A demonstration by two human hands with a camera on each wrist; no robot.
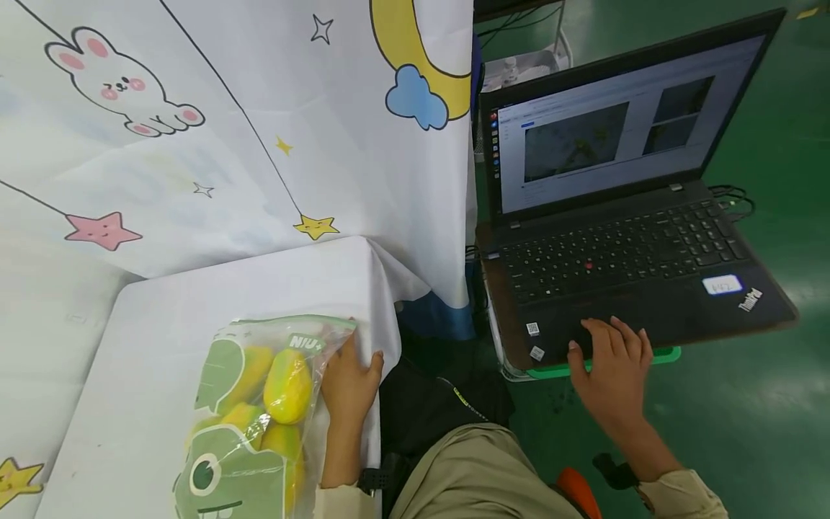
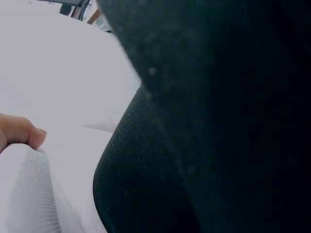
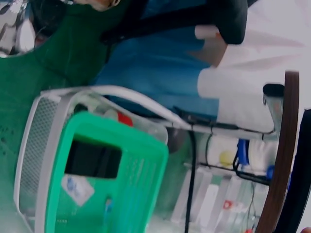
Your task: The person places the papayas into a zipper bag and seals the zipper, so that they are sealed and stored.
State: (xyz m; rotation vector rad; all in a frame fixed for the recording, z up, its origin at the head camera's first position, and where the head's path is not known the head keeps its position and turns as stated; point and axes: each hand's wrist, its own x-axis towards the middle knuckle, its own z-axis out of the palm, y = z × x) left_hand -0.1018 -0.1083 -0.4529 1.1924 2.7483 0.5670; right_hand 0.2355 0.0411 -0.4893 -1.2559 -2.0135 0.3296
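On the white-covered table (image 1: 130,360) lies a clear zip bag (image 1: 227,472) printed with a green one-eyed monster and "NIU+". Several yellow-green mangoes (image 1: 288,387) show through it. My left hand (image 1: 351,386) rests at the table's right edge, against the bag's upper right side; some of its fingers are hidden by the bag. In the left wrist view, a digit of that hand (image 2: 22,131) lies on the white cloth. My right hand (image 1: 612,375) rests, fingers spread, on the front of the black laptop (image 1: 648,306), at its touchpad area. The laptop's screen (image 1: 603,130) is lit with picture windows.
A white cloth curtain (image 1: 246,158) with cartoon prints hangs behind the table. The laptop stands on a brown board; below it, the right wrist view shows a green basket (image 3: 158,170) in a white cart (image 3: 41,160). My lap (image 1: 480,476) is between table and laptop.
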